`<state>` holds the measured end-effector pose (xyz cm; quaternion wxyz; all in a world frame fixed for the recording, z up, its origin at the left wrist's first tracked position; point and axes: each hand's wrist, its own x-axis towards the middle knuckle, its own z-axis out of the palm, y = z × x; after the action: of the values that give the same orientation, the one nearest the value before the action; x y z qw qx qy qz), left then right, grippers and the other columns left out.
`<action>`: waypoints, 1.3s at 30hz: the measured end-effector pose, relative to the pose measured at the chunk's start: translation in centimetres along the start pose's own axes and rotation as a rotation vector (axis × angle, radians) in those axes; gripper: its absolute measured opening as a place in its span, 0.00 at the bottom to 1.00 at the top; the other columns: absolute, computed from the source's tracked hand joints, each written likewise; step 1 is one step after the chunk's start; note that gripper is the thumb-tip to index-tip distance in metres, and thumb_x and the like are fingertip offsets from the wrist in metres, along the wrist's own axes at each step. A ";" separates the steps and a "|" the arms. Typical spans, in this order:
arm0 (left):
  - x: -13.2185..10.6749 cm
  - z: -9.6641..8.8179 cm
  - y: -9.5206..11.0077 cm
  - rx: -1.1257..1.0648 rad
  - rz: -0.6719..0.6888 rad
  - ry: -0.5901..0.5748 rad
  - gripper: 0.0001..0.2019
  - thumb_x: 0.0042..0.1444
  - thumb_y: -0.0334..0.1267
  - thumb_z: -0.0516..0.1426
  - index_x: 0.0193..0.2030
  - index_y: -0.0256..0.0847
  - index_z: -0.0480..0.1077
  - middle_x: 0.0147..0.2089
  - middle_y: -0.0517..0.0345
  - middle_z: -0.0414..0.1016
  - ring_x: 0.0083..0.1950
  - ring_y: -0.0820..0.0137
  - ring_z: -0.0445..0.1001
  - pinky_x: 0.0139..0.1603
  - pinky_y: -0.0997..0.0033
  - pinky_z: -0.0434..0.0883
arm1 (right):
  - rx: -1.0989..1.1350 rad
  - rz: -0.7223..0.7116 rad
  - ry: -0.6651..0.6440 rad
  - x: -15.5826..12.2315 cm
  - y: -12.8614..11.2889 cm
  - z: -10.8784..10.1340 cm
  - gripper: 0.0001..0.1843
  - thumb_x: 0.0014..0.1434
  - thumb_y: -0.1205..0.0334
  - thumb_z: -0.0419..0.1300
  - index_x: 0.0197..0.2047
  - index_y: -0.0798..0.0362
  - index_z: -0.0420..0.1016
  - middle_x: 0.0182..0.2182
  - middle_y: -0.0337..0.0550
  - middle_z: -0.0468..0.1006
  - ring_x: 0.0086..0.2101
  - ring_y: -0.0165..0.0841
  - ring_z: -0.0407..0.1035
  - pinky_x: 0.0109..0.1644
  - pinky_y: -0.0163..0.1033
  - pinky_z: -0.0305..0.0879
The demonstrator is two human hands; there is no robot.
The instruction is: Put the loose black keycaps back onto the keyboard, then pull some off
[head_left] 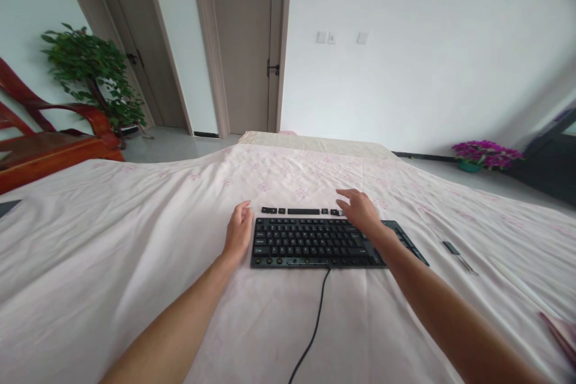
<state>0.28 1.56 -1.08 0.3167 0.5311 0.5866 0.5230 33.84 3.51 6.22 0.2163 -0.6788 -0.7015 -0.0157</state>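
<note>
A black keyboard (310,240) lies on the pale floral cloth, its row nearest me bare of keycaps, with round sockets showing. Beyond its far edge a line of loose black keycaps is laid out, including the long space bar keycap (303,212). My left hand (239,229) rests beside the keyboard's left end, fingers loosely extended and holding nothing visible. Over the far right part is my right hand (360,209), thumb and fingers apart, close to the keycaps at the right end of the line. My right forearm hides part of the keyboard's right side.
A black cable (318,312) runs from the keyboard toward me. To the right lies a small tool with a dark handle (450,247) and metal wires. Pink fabric (560,333) lies at the right edge. Beyond the cloth stand a wooden chair (58,126), a leafy plant (90,66) and purple flowers (488,153).
</note>
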 end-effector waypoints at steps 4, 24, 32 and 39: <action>1.6 0.3 0.6 0.131 0.087 -0.076 0.15 0.56 0.41 0.53 0.47 0.40 0.73 0.50 0.49 0.76 0.48 0.64 0.75 0.53 0.65 0.68 | 0.060 0.148 -0.077 -0.2 5.3 -0.8 0.20 0.60 0.57 0.54 0.52 0.52 0.76 0.48 0.47 0.78 0.48 0.42 0.71 0.53 0.43 0.63; 7.3 1.3 1.0 0.371 0.219 -0.516 0.11 0.45 0.42 0.61 0.35 0.43 0.79 0.39 0.54 0.80 0.39 0.63 0.76 0.42 0.67 0.69 | 0.016 -0.321 -0.375 4.5 -4.2 2.2 0.14 0.51 0.54 0.65 0.43 0.43 0.82 0.40 0.41 0.81 0.49 0.42 0.67 0.53 0.42 0.60; 7.5 1.5 0.8 0.413 0.219 -0.491 0.09 0.43 0.41 0.62 0.31 0.43 0.79 0.33 0.56 0.80 0.36 0.63 0.76 0.38 0.68 0.68 | -0.037 -0.302 -0.455 4.9 -5.0 3.9 0.11 0.47 0.55 0.67 0.36 0.44 0.83 0.35 0.39 0.82 0.44 0.40 0.69 0.49 0.41 0.60; 9.2 2.1 0.1 0.379 0.236 -0.466 0.08 0.43 0.41 0.62 0.30 0.43 0.79 0.33 0.55 0.80 0.36 0.63 0.76 0.38 0.67 0.69 | 0.010 -0.254 -0.422 6.7 -4.9 4.5 0.09 0.50 0.58 0.65 0.37 0.43 0.82 0.36 0.40 0.81 0.46 0.41 0.69 0.53 0.43 0.59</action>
<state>0.06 10.93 0.16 0.2753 0.7503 0.5198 0.3020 27.91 10.86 5.61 0.0645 -0.5725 -0.8109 0.1028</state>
